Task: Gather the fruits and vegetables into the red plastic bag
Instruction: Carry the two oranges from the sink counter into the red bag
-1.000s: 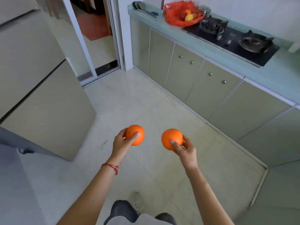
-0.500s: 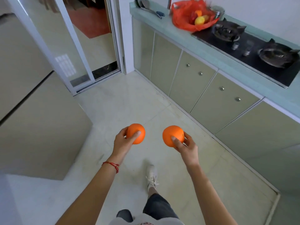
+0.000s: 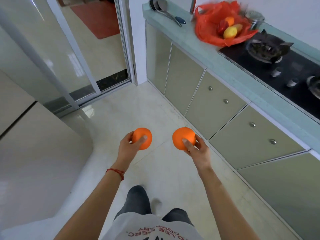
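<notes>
My left hand [image 3: 129, 149] grips an orange [image 3: 142, 138] in front of me over the floor. My right hand [image 3: 197, 153] grips a second orange [image 3: 183, 138] at the same height. The red plastic bag [image 3: 207, 23] lies open on the pale green counter [image 3: 230, 70] far ahead at the upper right. Inside it I see a yellow lemon [image 3: 230, 32], an orange fruit [image 3: 229, 20] and something red. Both hands are well short of the bag.
A black gas hob [image 3: 270, 56] with burners sits right of the bag, a steel pot [image 3: 254, 19] behind it. Ladles [image 3: 166, 12] lie at the counter's left end. Cabinet doors [image 3: 216, 101] run below. A glass sliding door [image 3: 72, 54] and fridge [image 3: 34, 153] stand left.
I have walked forward: the counter and red bag are closer and larger in view. Both hands keep the same hold on their oranges.
</notes>
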`<state>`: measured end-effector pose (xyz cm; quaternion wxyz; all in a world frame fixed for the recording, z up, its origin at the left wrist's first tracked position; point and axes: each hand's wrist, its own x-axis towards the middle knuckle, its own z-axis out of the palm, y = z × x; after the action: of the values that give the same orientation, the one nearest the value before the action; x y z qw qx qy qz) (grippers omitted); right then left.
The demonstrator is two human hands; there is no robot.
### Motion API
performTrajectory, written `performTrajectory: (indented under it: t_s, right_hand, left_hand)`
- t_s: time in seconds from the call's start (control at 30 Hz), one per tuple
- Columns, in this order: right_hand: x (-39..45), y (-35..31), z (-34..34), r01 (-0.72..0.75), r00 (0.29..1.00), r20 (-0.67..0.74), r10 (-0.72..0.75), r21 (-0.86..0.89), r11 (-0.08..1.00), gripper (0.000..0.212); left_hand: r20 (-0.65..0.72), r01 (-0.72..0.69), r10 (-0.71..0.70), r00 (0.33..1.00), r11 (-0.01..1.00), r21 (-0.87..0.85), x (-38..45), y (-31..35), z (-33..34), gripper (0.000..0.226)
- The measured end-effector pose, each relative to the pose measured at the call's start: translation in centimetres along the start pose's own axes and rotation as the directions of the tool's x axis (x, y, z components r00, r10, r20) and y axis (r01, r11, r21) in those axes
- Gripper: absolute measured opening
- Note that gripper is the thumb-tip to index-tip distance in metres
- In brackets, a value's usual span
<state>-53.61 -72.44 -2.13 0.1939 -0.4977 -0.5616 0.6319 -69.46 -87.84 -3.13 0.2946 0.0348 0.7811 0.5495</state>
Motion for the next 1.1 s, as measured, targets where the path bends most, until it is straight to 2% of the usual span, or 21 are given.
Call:
performTrajectory:
  t_s: [0.27,0.57,0.83,1.1]
  right_hand:
    - [12.3,-4.7,5.3,-0.013,0.998,-0.057,0.013,0.009,1.0,0.063]
    - [25.0,-12.2,11.7,-0.022,0.991,-0.126,0.033,0.086,0.996,0.056]
    - [34.7,-15.9,14.1,-0.049,0.987,-0.146,0.063,0.098,0.994,0.059]
    - [46.7,-20.9,14.4,-0.02,0.989,-0.142,0.037,0.119,0.993,0.064]
  left_hand:
    - [0.029,-0.007,0.005,1.0,0.999,0.042,13.9,5.7,2.0,0.056]
    - [0.099,-0.048,0.031,0.995,0.984,0.174,28.8,14.3,3.6,0.056]
    - [0.13,-0.047,0.023,0.991,0.981,0.186,38.9,19.9,7.1,0.055]
    - [0.171,-0.053,0.029,0.985,0.989,0.137,48.2,26.6,12.7,0.065]
